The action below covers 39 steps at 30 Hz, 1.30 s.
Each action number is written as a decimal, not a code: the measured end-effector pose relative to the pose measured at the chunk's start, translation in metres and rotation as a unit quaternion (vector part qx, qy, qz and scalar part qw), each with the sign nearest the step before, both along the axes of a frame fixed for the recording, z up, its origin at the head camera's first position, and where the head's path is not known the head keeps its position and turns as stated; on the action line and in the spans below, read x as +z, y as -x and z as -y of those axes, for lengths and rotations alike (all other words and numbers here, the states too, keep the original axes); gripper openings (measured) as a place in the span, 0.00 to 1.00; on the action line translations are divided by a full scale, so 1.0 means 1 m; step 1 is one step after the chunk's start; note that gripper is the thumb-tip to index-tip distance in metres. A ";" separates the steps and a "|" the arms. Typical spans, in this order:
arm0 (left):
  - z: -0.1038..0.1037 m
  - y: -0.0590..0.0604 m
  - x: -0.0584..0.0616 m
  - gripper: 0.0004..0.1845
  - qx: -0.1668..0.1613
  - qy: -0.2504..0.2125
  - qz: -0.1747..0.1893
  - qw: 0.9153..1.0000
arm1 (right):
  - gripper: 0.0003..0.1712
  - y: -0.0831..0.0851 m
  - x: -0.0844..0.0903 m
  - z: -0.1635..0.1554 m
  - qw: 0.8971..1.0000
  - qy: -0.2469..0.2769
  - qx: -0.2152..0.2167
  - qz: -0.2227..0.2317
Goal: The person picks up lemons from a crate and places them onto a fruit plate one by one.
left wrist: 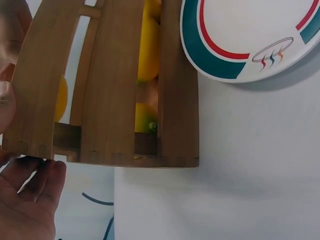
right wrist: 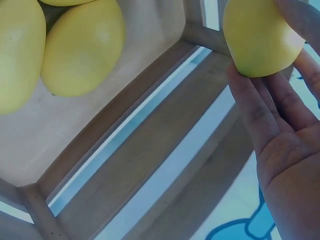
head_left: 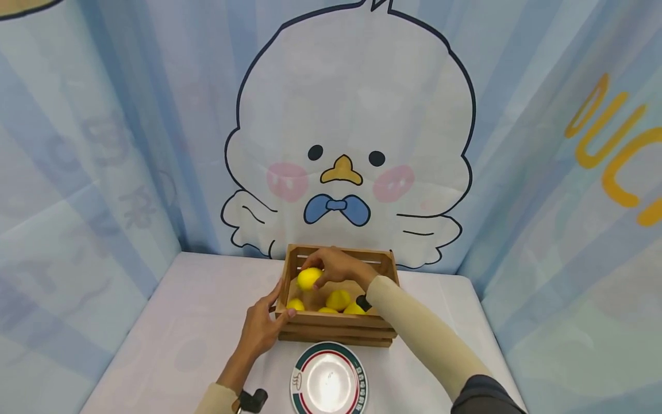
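Observation:
A slatted wooden crate (head_left: 336, 328) stands on the table and holds several yellow lemons (head_left: 338, 299). My right hand (head_left: 336, 265) reaches into the crate and grips one lemon (head_left: 309, 278) above the others; in the right wrist view that lemon (right wrist: 260, 37) sits in my fingertips (right wrist: 260, 107) over the crate's slatted wall (right wrist: 150, 165), with two more lemons (right wrist: 82, 47) below. My left hand (head_left: 266, 322) holds the crate's left front corner, thumb on its rim. In the left wrist view my fingers (left wrist: 30, 200) lie at the crate's corner (left wrist: 110, 100).
A white plate (head_left: 328, 382) with a green and red rim lies in front of the crate, also visible as the plate (left wrist: 245, 35) in the left wrist view. A cartoon bird backdrop (head_left: 346, 144) closes the back and sides. The table (head_left: 186, 322) is covered in pale cloth.

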<state>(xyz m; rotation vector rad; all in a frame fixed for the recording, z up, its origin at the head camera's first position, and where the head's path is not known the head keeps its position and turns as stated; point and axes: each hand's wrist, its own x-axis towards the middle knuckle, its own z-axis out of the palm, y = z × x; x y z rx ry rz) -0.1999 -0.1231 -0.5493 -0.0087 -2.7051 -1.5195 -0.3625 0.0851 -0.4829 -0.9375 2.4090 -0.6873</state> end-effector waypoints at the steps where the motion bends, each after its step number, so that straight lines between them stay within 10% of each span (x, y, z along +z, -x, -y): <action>1: 0.000 0.000 0.000 0.46 -0.001 -0.005 0.001 1.000 | 0.27 -0.001 0.001 -0.001 1.000 0.000 0.002 -0.005; 39: -0.001 -0.001 -0.006 0.45 -0.003 -0.048 0.011 0.999 | 0.30 -0.048 0.025 -0.037 0.993 0.083 -0.042 -0.078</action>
